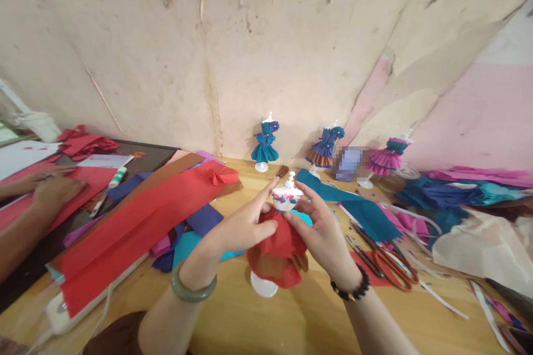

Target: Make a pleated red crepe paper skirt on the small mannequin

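- Two bare hands grip one piece: the left hand (247, 224) and right hand (320, 224) curl around the waist of a layered crepe-paper skirt (281, 241), thumbs in front, on a miniature dress form (287, 202) between them.
- The form seems light and rigid, likely plastic; the skirt looks soft, dry and easily creased or torn.
- The firm waist seems the safest hold; squeezing the ruffles below the thumbs would probably crush them.
- Most fingertips hide behind the skirt, which also covers the stem; whether the white round base (264, 287) touches the table (225, 316) is unclear.
- Beyond the right hand, a pixelated object (350, 164) is unreadable.
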`<action>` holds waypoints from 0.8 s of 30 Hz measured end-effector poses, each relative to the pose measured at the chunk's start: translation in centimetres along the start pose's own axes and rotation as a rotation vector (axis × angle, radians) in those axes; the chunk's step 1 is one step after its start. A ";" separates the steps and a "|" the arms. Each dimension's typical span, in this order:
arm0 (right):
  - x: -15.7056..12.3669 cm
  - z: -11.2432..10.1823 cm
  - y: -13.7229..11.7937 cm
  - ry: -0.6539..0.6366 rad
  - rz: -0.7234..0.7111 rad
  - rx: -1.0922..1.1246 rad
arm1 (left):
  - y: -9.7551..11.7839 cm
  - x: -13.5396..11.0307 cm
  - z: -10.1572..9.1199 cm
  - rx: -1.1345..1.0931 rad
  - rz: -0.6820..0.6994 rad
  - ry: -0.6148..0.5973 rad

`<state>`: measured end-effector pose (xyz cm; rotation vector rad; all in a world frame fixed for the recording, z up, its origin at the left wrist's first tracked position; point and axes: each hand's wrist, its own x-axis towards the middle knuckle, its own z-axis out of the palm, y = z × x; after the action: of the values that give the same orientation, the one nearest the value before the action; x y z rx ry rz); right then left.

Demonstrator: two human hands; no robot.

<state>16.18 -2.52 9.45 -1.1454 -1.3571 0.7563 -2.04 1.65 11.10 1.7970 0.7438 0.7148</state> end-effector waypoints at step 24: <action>1.4 -1.1 -2.0 0.127 0.057 -0.006 | 0.6 0.1 1.9 0.195 -0.019 0.083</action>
<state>17.05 -2.00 11.93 -1.2212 -1.2259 0.7086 -0.40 0.47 11.13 1.9422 0.9110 0.7288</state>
